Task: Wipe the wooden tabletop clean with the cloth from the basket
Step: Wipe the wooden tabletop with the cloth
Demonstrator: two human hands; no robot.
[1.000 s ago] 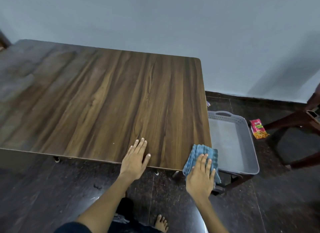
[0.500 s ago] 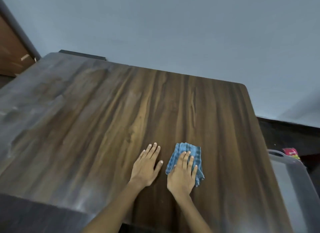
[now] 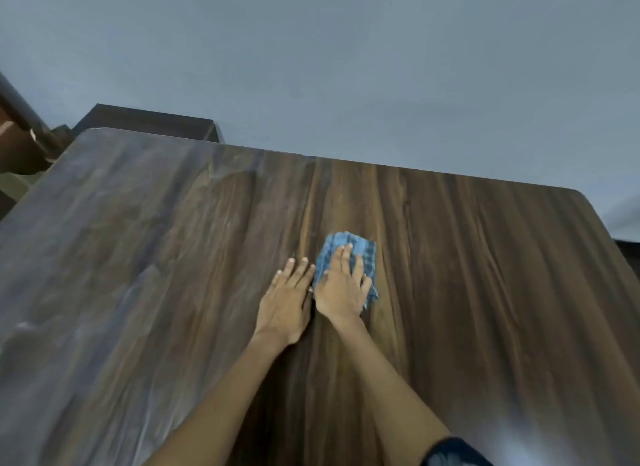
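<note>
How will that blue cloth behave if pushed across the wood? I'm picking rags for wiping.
The blue cloth looks soft and floppy: it lies bunched under the right hand. It probably slides easily on the smooth tabletop, and seems light.

A plain grey wall (image 3: 346, 67) rises behind; dark wooden furniture (image 3: 145, 120) sits at far left.

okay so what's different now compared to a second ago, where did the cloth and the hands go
The right hand has slid the blue cloth from the tabletop's near right corner, beside the basket, out toward the middle of the wooden tabletop. The left hand moved forward with it and now lies against the right hand. Unchanged: right fingers flat on the cloth, left palm flat on the wood.
</note>
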